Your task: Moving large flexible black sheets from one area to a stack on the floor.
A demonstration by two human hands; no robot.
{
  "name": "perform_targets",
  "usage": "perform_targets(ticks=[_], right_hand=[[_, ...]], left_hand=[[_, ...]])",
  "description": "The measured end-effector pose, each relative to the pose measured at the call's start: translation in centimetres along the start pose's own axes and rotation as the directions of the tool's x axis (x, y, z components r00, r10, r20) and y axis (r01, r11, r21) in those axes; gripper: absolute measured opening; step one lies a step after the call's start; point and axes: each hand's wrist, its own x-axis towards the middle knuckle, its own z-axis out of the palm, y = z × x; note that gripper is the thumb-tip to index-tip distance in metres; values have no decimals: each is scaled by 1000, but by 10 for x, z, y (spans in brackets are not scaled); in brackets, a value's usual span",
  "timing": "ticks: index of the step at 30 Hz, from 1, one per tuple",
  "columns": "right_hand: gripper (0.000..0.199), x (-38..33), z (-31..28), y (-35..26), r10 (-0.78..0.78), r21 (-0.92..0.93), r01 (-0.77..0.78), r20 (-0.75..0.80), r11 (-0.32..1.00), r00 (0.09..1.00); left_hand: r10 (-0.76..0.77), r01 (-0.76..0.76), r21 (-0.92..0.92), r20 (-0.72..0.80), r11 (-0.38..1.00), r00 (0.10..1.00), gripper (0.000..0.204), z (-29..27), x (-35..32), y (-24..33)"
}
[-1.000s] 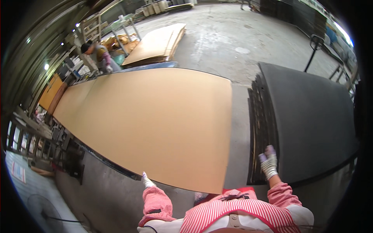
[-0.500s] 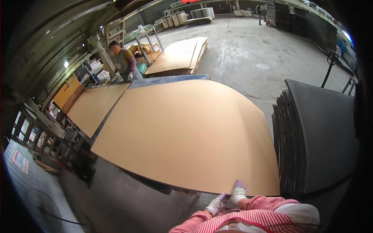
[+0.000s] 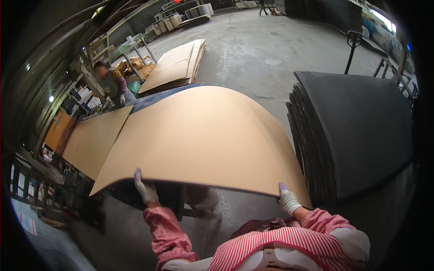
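Note:
A large tan sheet (image 3: 199,135) with a dark edge bows upward in front of me, its right part hanging off the end of the blue-edged table (image 3: 169,93). My left hand (image 3: 147,190), in a white glove with purple fingertips, is closed on the near edge toward the left. The thumb lies on top; the other fingers are hidden underneath. Near the right corner, my gloved right hand (image 3: 288,199) grips that same edge. A second tan sheet (image 3: 92,140) lies flat to the left, right beside the first.
A tall stack of black sheets (image 3: 357,135) stands close on the right, with a pallet jack handle (image 3: 350,52) behind it. Beyond the table is a pile of tan sheets (image 3: 174,65). A co-worker (image 3: 113,83) stands at the table's far left side. Grey concrete floor (image 3: 244,54) stretches behind.
My hands have moved apart along the near edge, the left one far to the left. The sheet's near edge has risen and the sheet now arches. The whole view has shifted.

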Motion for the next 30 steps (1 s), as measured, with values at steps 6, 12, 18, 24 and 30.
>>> perform_targets(ticks=[6, 12, 18, 24, 30], right_hand=[[81, -37, -36, 48, -48, 429, 61, -41, 901, 998], [30, -55, -19, 132, -70, 494, 250, -354, 833, 933], [24, -99, -31, 157, 239, 782, 383, -544, 491, 804], [27, -147, -43, 161, 428, 878, 282, -100, -386, 898], [46, -172, -24, 185, 433, 668, 313, 15, -675, 901]], left_hand=[[308, -344, -41, 554, 938, 774, 36, 350, -118, 28], [568, -702, -592, 444, -395, -693, 2, 642, -377, -83], [-182, -673, -363, 782, 645, -597, 25, 637, -720, -162], [-366, -389, -177, 147, 904, -919, 67, 419, -729, -316], [-502, -605, 109, 681, 789, -533, 65, 363, -489, -265]])
